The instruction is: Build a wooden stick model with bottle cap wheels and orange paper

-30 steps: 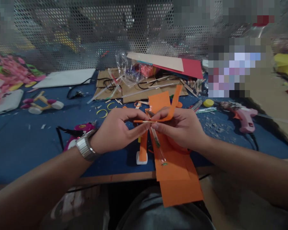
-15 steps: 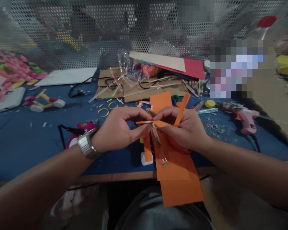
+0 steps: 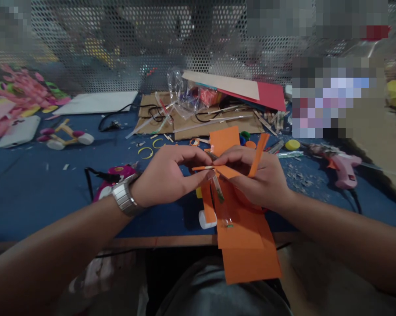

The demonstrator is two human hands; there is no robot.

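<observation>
My left hand, with a metal watch on its wrist, pinches a thin stick wrapped partly in orange paper. My right hand grips an orange paper strip that bends up past the fingers; its other part meets the stick between both hands. Beneath the hands, large orange paper sheets hang over the table's front edge. A clear tube with a green end lies on them. A white cap sits beside the sheets, with an orange strip across it.
A pink glue gun lies at the right and a magenta tool beside my left wrist. A small wheeled stick frame stands at the left. Cardboard, sticks and a red sheet lie at the back, before a perforated metal screen.
The whole view has shifted, so things appear slightly further right. The orange strip in my right hand leans a little differently. Both hands keep their pinch.
</observation>
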